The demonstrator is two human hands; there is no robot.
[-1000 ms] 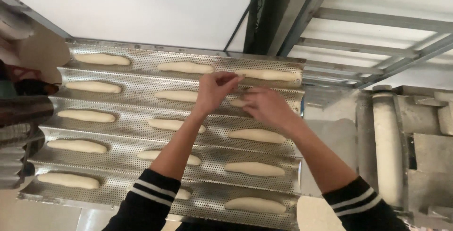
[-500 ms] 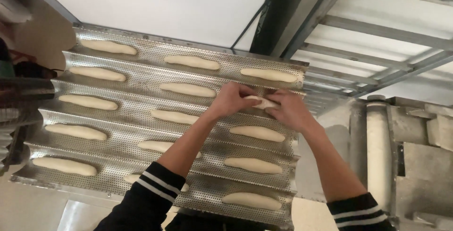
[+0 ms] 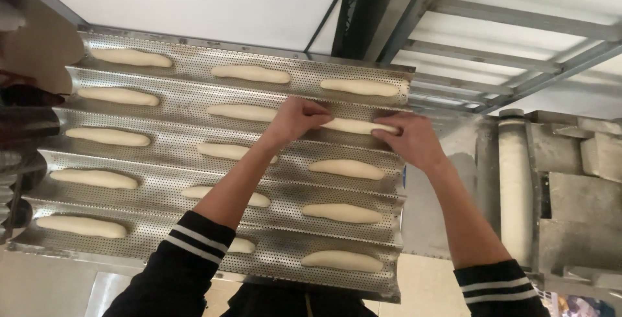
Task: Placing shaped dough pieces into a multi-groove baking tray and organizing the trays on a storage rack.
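On the perforated metal baguette tray point(image 3: 194, 93), in the second channel from the far edge, at about one o'clock from the tray's middle, lies the dough stick point(image 3: 355, 126) I am handling. My left hand point(image 3: 295, 119) pinches its left end, fingers curled over the top; my right hand point(image 3: 409, 137) pinches the right end, fingertips pressed down on it. So both grips are closed lightly on the dough, not spread.

Around it the tray is nearly full. At twelve o'clock from my piece sits another dough piece point(image 3: 359, 87) in the farthest channel; at six o'clock lies a third point(image 3: 346, 169), with two more below that toward me. At nine o'clock, past my left wrist, a dough piece point(image 3: 241, 112) shares the same channel. My left forearm crosses low over the middle column of pieces.

What could go wrong, as I judge it: the dough looks soft, so pinching too hard would dent the ends or thin the middle, and pulling the ends apart unevenly could stretch it crooked. My left sleeve point(image 3: 194, 239) hangs close above the near pieces and could drag across one. My right hand is near the tray's right edge point(image 3: 403, 161), so a shove toward three o'clock might push the dough's tip over the end of the channel.
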